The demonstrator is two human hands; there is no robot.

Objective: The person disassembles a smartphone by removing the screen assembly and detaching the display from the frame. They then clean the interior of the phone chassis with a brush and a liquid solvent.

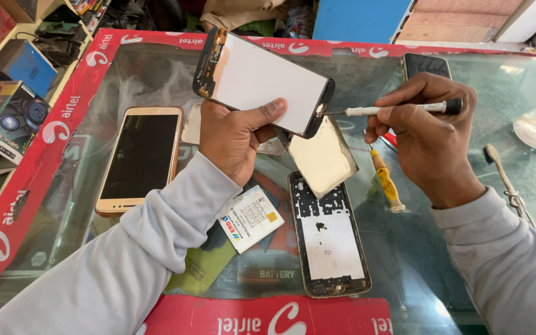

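Glass top (pixel 454 260) free at right; gold phone (pixel 139 158), phone frame (pixel 330 239), yellow screwdriver (pixel 386 181) block centre.

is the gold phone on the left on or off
Cannot tell for sure; the gold-framed smartphone lies flat on the glass counter with a dark, unlit screen.

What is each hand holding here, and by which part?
The left hand grips a white-backed phone screen panel by its lower long edge. The right hand pinches a slim white-shafted screwdriver at its black handle end.
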